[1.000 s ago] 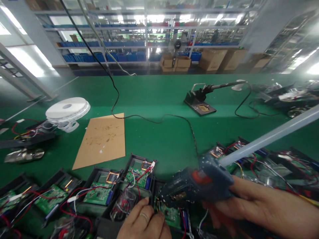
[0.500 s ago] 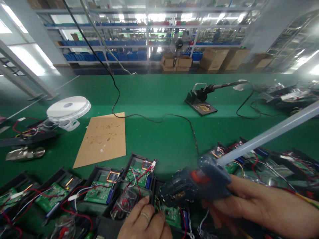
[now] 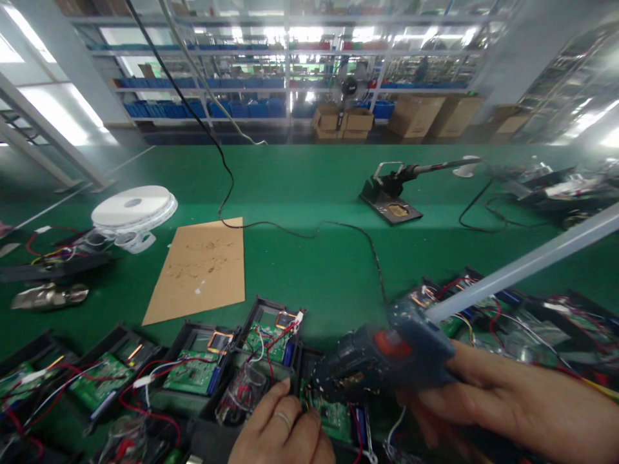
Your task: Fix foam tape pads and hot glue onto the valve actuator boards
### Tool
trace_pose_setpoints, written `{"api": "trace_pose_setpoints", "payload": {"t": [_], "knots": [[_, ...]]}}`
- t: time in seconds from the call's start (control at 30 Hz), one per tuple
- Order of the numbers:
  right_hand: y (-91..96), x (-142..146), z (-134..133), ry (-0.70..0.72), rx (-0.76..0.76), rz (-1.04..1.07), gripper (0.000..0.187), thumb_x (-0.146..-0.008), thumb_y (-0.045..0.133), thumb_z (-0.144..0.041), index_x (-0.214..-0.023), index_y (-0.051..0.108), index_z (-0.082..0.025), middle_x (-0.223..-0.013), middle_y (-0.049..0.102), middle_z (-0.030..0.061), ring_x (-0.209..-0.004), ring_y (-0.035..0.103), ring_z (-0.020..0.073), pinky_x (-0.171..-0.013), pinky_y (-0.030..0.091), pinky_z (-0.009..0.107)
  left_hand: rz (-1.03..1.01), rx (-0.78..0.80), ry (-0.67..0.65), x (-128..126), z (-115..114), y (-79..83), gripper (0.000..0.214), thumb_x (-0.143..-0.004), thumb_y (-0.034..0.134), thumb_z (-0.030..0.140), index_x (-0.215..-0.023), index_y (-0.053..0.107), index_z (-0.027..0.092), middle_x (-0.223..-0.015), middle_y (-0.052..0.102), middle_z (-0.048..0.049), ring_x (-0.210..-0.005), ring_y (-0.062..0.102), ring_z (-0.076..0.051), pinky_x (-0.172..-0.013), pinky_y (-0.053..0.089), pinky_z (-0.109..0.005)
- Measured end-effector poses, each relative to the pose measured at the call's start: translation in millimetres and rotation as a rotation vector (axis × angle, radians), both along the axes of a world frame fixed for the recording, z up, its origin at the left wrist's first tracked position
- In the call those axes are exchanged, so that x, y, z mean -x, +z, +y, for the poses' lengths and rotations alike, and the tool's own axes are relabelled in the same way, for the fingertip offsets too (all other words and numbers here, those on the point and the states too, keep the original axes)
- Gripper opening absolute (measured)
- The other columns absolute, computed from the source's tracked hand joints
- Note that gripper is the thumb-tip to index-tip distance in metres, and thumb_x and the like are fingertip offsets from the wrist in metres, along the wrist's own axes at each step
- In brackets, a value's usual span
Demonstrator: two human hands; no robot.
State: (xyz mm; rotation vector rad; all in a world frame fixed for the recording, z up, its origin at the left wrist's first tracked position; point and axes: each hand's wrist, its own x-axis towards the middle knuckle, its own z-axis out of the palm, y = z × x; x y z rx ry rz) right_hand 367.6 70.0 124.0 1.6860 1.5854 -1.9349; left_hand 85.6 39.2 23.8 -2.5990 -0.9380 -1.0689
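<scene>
My right hand (image 3: pixel 512 399) is closed around the handle of a dark blue hot glue gun (image 3: pixel 377 367). A long translucent glue stick (image 3: pixel 527 264) slants up and right from the gun's rear. Its nozzle points down left into a black plastic case with a green circuit board (image 3: pixel 333 419), partly hidden by the gun; the tip's contact cannot be made out. My left hand (image 3: pixel 285 428), a ring on one finger, is closed on this case's left edge, fingers curled together. Beside its fingertips, clear plastic parts and wires (image 3: pixel 242 393) lie in the neighbouring case.
Several similar cases with boards (image 3: pixel 193 370) and loose wires line the front, left and right. A cardboard sheet (image 3: pixel 203 270), a white reel (image 3: pixel 133 206) and a soldering iron in its stand (image 3: pixel 391 193) lie behind. A black cable (image 3: pixel 300 235) crosses the green table.
The glue gun and my right hand have shifted slightly to the right, with the glue stick a little lower. My left hand stays on the case.
</scene>
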Motion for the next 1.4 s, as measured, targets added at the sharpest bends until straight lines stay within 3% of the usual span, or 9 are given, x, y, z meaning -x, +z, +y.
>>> {"api": "trace_pose_setpoints", "payload": {"t": [0.13,0.33,0.63,0.83,0.93,1.2,1.4], "knots": [[-1.9,-1,-3,-0.017,-0.018,0.021,0.075,-0.075,0.050,-0.088,-0.093,0.068,-0.018,-0.077,0.065,0.0061,-0.059,0.062,0.0147,-0.051,0.047,0.021,-0.028,-0.013,0.016,-2,2,4.1,0.041,-0.100,0.036,0.015,-0.070,0.063,0.022,-0.069,0.067,0.0061,-0.064,0.062,-0.012,-0.085,0.054,-0.026],[-4.5,-6,-7,-0.016,-0.041,0.038,0.073,-0.079,0.048,-0.087,-0.094,0.067,-0.018,-0.080,0.067,0.0070,-0.059,0.064,0.0152,-0.051,0.049,0.022,-0.034,-0.002,0.008,-1,0,3.8,0.042,-0.101,0.037,0.018,-0.069,0.064,0.021,-0.069,0.068,0.0052,-0.064,0.061,-0.013,-0.085,0.054,-0.028],[2.0,-3,-7,-0.009,-0.024,-0.002,0.079,-0.074,0.047,-0.092,-0.093,0.068,-0.018,-0.073,0.065,0.0064,-0.058,0.062,0.0145,-0.049,0.043,0.021,0.010,0.050,-0.017,2,-4,-6.4,0.046,-0.104,0.035,0.037,-0.074,0.066,0.020,-0.075,0.069,0.0036,-0.070,0.063,-0.015,-0.089,0.056,-0.032],[1.3,-5,-13,-0.076,-0.015,-0.040,0.081,-0.067,0.052,-0.094,-0.099,0.069,-0.021,-0.087,0.070,0.0091,-0.063,0.064,0.0186,-0.056,0.053,0.030,-0.002,0.032,-0.015,1,-4,-6.9,0.036,-0.099,0.043,0.029,-0.072,0.065,0.021,-0.072,0.068,0.0034,-0.068,0.063,-0.014,-0.087,0.055,-0.031],[0.8,-9,-16,-0.073,-0.022,-0.023,0.077,-0.073,0.054,-0.089,-0.110,0.067,-0.023,-0.093,0.072,0.0094,-0.068,0.067,0.0200,-0.061,0.055,0.031,-0.010,0.045,-0.013,0,-4,-7.8,0.035,-0.098,0.044,0.031,-0.073,0.066,0.020,-0.075,0.070,0.0020,-0.070,0.063,-0.015,-0.088,0.055,-0.033],[0.9,-17,-23,-0.113,-0.065,0.060,0.067,-0.081,0.055,-0.082,-0.109,0.066,-0.022,-0.096,0.072,0.0087,-0.065,0.067,0.0177,-0.056,0.052,0.025,-0.004,0.070,-0.016,2,-6,-7.5,0.041,-0.102,0.042,0.039,-0.076,0.068,0.020,-0.077,0.071,0.0028,-0.070,0.064,-0.017,-0.083,0.055,-0.034],[5.8,-27,-37,-0.259,-0.064,0.221,0.056,-0.083,0.057,-0.077,-0.107,0.070,-0.028,-0.092,0.073,0.0068,-0.065,0.067,0.0204,-0.058,0.056,0.029,-0.014,0.049,0.001,0,-4,-3.3,0.050,-0.104,0.035,0.040,-0.070,0.067,0.021,-0.075,0.071,0.0040,-0.068,0.064,-0.017,-0.076,0.052,-0.033]]}}
